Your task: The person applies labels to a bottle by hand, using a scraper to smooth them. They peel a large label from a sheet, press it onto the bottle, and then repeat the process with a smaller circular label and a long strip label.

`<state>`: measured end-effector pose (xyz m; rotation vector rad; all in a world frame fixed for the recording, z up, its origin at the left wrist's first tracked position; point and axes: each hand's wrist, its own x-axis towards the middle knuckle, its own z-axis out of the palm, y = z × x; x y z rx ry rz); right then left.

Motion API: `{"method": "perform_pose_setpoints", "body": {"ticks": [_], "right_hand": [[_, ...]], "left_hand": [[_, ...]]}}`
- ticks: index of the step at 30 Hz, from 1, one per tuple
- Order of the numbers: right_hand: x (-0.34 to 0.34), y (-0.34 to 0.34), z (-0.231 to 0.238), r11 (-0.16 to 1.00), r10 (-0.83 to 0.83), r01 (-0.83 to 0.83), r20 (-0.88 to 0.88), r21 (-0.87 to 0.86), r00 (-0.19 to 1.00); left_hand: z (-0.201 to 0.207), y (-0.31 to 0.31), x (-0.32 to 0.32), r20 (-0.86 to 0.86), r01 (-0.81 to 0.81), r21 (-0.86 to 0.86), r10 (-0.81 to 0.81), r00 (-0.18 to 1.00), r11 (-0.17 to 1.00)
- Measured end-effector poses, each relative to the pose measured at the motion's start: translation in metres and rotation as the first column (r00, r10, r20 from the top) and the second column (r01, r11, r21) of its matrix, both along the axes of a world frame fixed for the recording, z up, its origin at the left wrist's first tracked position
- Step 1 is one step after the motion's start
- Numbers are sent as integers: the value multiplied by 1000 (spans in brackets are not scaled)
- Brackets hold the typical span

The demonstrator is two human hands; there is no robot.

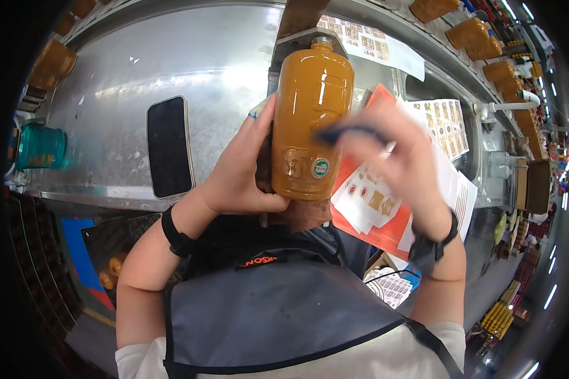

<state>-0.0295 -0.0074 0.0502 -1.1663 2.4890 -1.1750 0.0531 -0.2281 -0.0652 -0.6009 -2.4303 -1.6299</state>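
The left hand (240, 170) clamps its fingers on the bottle (311, 120), which lies between them and the blurred fingers of the right hand (406, 148), closed on a dark tool (341, 131), seemingly a rubbing step calling for steady left support.

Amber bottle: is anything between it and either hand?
Nothing visible separates the left hand from the amber bottle; they touch at its left side. A blurred dark object in the right hand overlaps the bottle's right side; contact is unclear.
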Motion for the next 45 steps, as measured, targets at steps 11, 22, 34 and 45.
{"method": "perform_pose_setpoints", "body": {"ticks": [11, 22, 34, 45], "right_hand": [[56, 32, -5, 973, 230, -229, -151, 19, 962], [67, 70, -12, 842, -359, 516, 552, -156, 753], [49, 34, -18, 994, -105, 84, -402, -69, 910], [42, 17, -17, 1000, 19, -27, -522, -8, 853]], "left_hand": [[8, 3, 0, -10, -9, -33, 9, 1000, 999], [35, 39, -3, 395, -166, 383, 1, 919, 909], [30, 35, 6, 267, -162, 343, 69, 961, 925], [29, 27, 7, -19, -185, -79, 184, 983, 980]]}}
